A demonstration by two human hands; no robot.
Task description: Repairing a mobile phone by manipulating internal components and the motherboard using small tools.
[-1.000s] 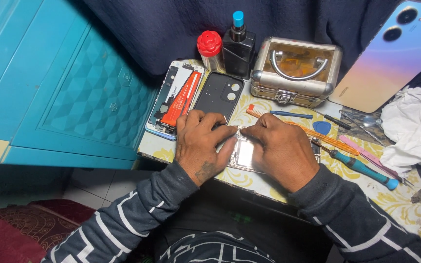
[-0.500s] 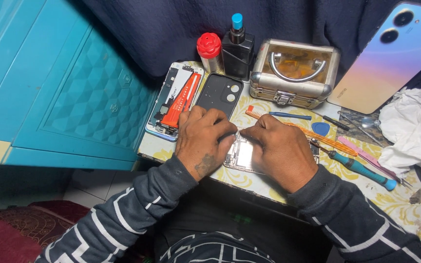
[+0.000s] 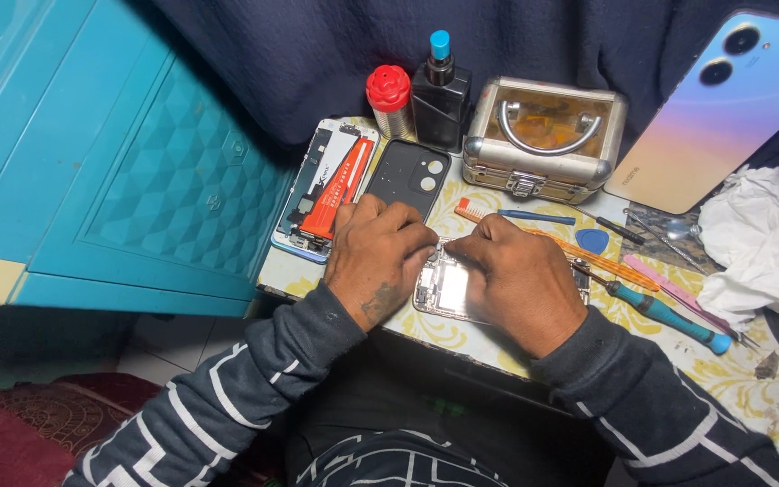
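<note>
An opened phone (image 3: 448, 289) with its shiny inner parts showing lies on the patterned tabletop (image 3: 768, 397) near the front edge. My left hand (image 3: 379, 257) rests on its left end, fingertips pressed at the top edge. My right hand (image 3: 520, 280) covers its right part, fingertips meeting the left ones at the phone's upper middle. Whether a small part or tool is pinched between the fingers is hidden. A black phone back cover (image 3: 407, 176) lies just beyond my left hand. Left of the cover, another opened phone (image 3: 326, 189) has a red-orange battery.
A small metal case (image 3: 543, 140), a black bottle with blue cap (image 3: 439, 90) and a red-capped tin (image 3: 389, 99) stand at the back. A large phone-shaped display board (image 3: 723, 117) leans at right. Screwdriver (image 3: 660, 311), picks and crumpled tissue (image 3: 759, 243) lie right. A teal cabinet (image 3: 137, 162) stands left.
Both hands stay on the opened phone with only slight finger shifts; nothing else on the table has moved.
</note>
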